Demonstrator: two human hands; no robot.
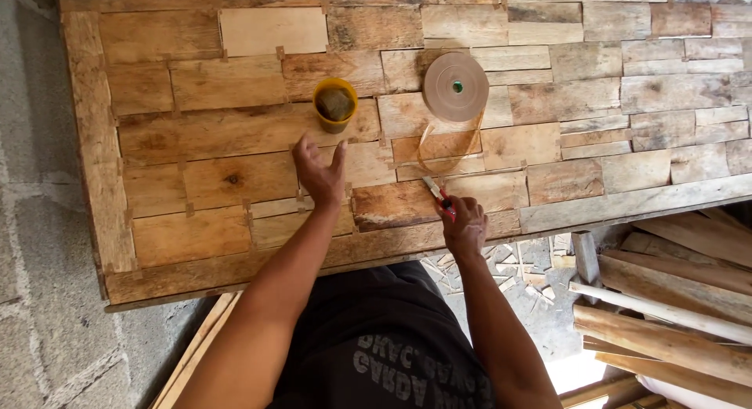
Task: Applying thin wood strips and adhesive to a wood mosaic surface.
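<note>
The red-handled utility knife (pixel 439 196) is in my right hand (pixel 464 225), fingers wrapped shut around the handle, its short blade pointing far and a little left over the near edge of the patchwork wooden tabletop (pixel 235 237). I judge it light and stiff, easy to steer, with a handle that could slip if my grip loosens; it is best held on the red body, well back from the sharp tip.

Just beyond the blade, a loose loop of thin tan edge-banding strip (pixel 446 146) trails down from its roll (pixel 456 86), which stands on edge farther off. The strip looks papery, springy and likely to curl or kink, so I would pinch it flat close to the free end.

My left hand (pixel 319 172) hovers to the left with fingers spread apart, holding nothing, its tips reaching toward the yellow cup (pixel 335 105) of dark liquid that sits just beyond them. I cannot tell whether the palm touches the wood.

Near right, below the table, lie rough timber offcuts (pixel 666 299).
</note>
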